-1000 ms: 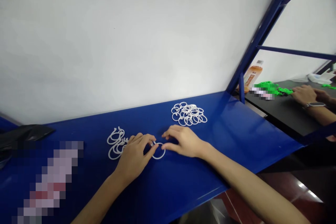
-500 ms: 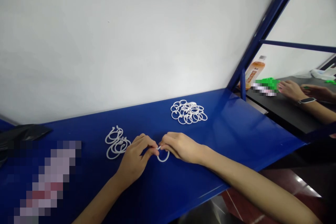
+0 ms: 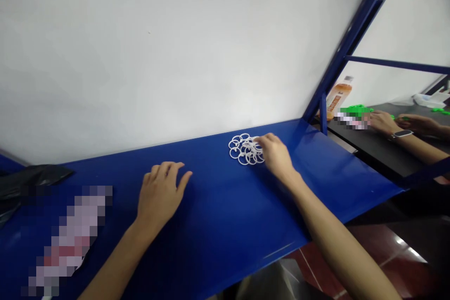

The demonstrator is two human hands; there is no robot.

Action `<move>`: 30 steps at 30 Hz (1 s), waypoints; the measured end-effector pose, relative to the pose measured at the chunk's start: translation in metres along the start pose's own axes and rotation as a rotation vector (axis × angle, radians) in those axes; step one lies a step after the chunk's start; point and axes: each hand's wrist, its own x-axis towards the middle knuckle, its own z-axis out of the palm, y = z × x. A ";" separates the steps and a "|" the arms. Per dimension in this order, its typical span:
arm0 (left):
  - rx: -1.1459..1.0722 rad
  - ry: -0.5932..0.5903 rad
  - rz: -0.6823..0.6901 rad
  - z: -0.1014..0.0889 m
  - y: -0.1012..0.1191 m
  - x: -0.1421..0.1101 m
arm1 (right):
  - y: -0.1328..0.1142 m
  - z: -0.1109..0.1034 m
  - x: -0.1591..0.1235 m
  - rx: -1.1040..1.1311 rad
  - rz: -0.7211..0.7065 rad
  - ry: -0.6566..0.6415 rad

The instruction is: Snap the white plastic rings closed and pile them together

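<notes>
My left hand (image 3: 160, 192) hovers with thumb and fingers spread over the place where the loose white open rings lay; it hides them and holds nothing that I can see. On the right, my right hand (image 3: 276, 157) is at the pile of white plastic rings (image 3: 244, 150). Its thumb and fingers are pinched at the pile's right side around a white ring, mostly covered by the hand. The piled rings are thin loops with small knobs, lying flat and overlapping.
The blue tabletop (image 3: 218, 211) meets a pale wall behind. At left lie a black plastic bag (image 3: 42, 176) and a blurred-out packet (image 3: 75, 234). Past the blue frame post (image 3: 325, 115), another person's hands (image 3: 385, 124) work with green pieces beside a drink bottle (image 3: 339, 98).
My hands have parted. The right went up and right to the ring pile, while the left let go of the ring and moved left over the loose rings.
</notes>
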 end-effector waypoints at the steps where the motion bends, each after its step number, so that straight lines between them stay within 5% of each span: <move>1: 0.068 -0.034 -0.039 -0.001 -0.007 0.001 | 0.015 -0.002 0.004 -0.053 0.130 0.039; 6: 0.169 -0.243 -0.083 0.004 -0.028 -0.001 | 0.063 0.003 0.013 -0.083 0.460 -0.092; 13: -0.161 -0.306 0.014 0.011 -0.021 0.000 | 0.075 0.014 0.019 0.013 0.484 -0.150; 20: -0.441 -0.299 0.078 -0.002 -0.011 -0.002 | 0.075 0.010 0.021 0.028 0.513 -0.135; 26: -0.349 -0.190 0.078 -0.004 -0.012 0.000 | 0.073 0.010 0.020 -0.011 0.532 -0.122; 30: -0.240 -0.227 0.039 0.004 -0.013 -0.001 | 0.071 0.009 0.019 -0.039 0.537 -0.119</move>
